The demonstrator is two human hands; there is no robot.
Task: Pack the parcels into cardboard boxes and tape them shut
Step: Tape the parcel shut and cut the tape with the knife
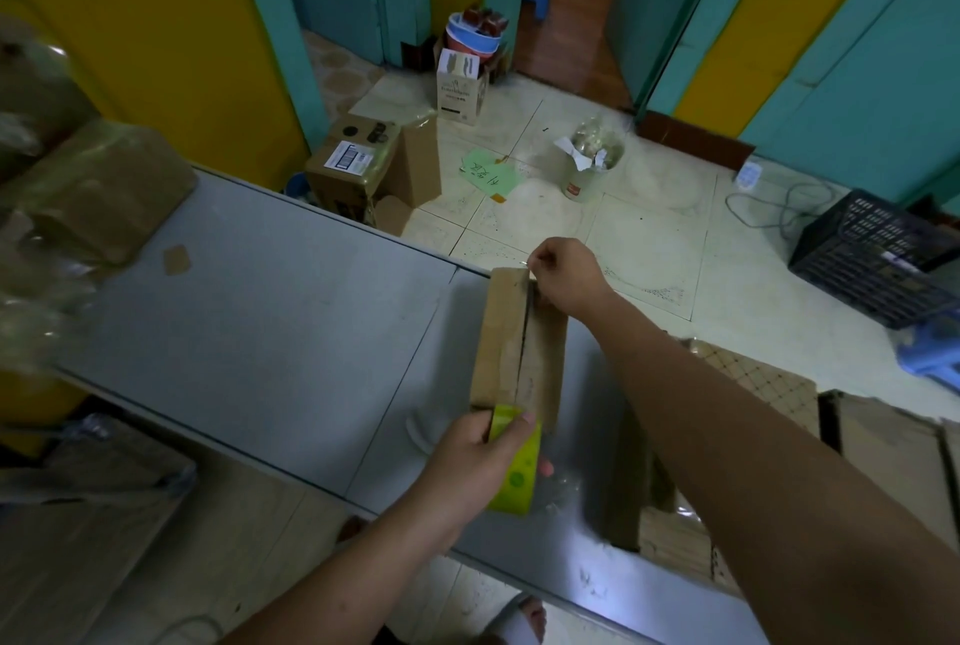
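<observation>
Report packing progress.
Done: the cardboard box has its flaps folded shut. In hand: the left hand grips the yellow tape roll at its near end, the right hand pinches the tape end at the far edge. Left: sealing the seam; wrapped parcels wait.

Left grip (480,457) holds yellow-green tape roll (517,478) at near end of brown cardboard box (501,348); right grip (563,272) pinches its far end
</observation>
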